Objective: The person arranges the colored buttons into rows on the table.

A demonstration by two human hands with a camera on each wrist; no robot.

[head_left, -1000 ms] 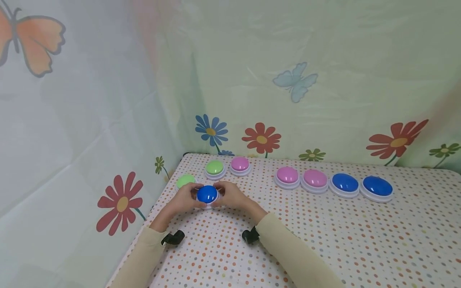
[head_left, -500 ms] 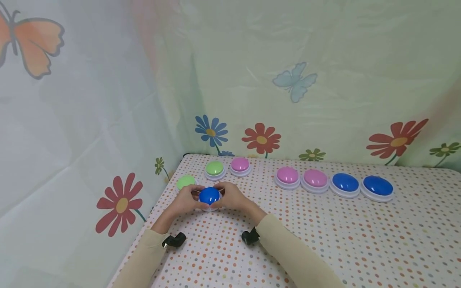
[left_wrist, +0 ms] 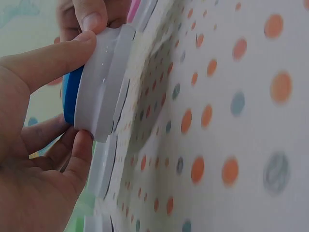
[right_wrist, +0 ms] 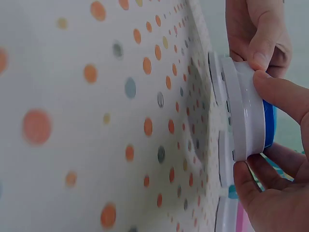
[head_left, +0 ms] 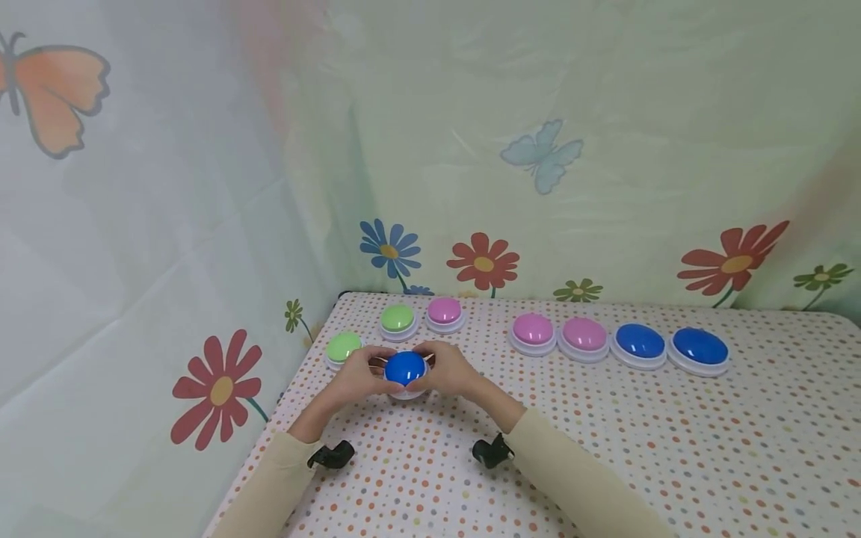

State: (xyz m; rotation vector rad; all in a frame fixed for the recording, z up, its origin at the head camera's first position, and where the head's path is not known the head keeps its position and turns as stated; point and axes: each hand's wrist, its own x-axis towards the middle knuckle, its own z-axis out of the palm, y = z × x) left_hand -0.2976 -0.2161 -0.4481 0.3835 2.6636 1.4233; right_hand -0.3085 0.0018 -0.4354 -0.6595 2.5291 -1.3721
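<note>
Between both hands is a push button with a blue dome [head_left: 405,368] and a white round base [left_wrist: 104,82]. My left hand [head_left: 363,376] grips its left side, thumb in front and fingers curled round the rim. From the other side my right hand [head_left: 452,369] grips it the same way, and the thumbs meet at the front. The wrist views show the base held just off the dotted table, with a shadow under it. A green button [head_left: 344,346] stands just behind my left hand. Farther back are another green button [head_left: 397,319] and a pink button [head_left: 445,311].
To the right, a row holds two pink buttons [head_left: 533,329] [head_left: 584,335] and two blue buttons [head_left: 640,341] [head_left: 700,347], side by side. The dotted tablecloth [head_left: 417,478] reaches a flowered curtain [head_left: 430,149] at the back and left.
Both hands have carried the blue button a little to the right, away from the nearer green button. The head view has shifted slightly. The other buttons stay in place.
</note>
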